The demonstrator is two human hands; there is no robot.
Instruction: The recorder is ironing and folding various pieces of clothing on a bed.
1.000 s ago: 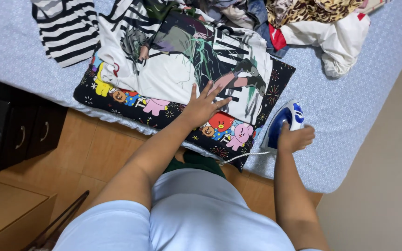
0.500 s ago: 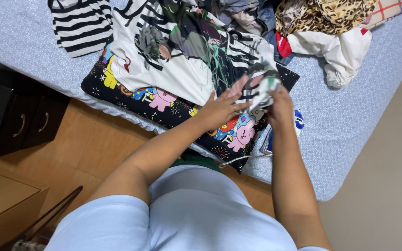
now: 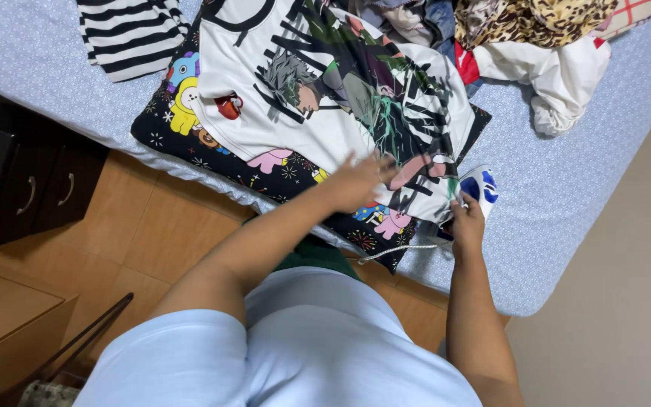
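My left hand (image 3: pixel 356 181) lies flat and open on the white printed shirt (image 3: pixel 318 98), fingers spread, pressing the cloth near its lower hem. My right hand (image 3: pixel 467 215) pinches the bottom corner of that same shirt between thumb and fingers, just beside the blue and white iron (image 3: pixel 482 185), which sits on the bed partly tucked under the hem.

A second ago my right hand was on the iron and only my left palm rested on the shirt. Half a second ago both hands had come together at the hem. Now they have parted again: the left has slid back over the print and the right has pulled the corner outward, so the shirt lies broader and flatter across the dark cartoon-patterned pillow (image 3: pixel 190 120) than it did. The iron is let go and stands apart from my grip, its pale cord (image 3: pixel 397 250) trailing off the edge of the pillow.

I judge this as smoothing the cloth taut before pressing it. The striped garment (image 3: pixel 129 34) lies at the far left on the blue bedsheet (image 3: pixel 566 226), and the heap of other clothes (image 3: pixel 536 45) sits at the upper right, well apart from my hands.
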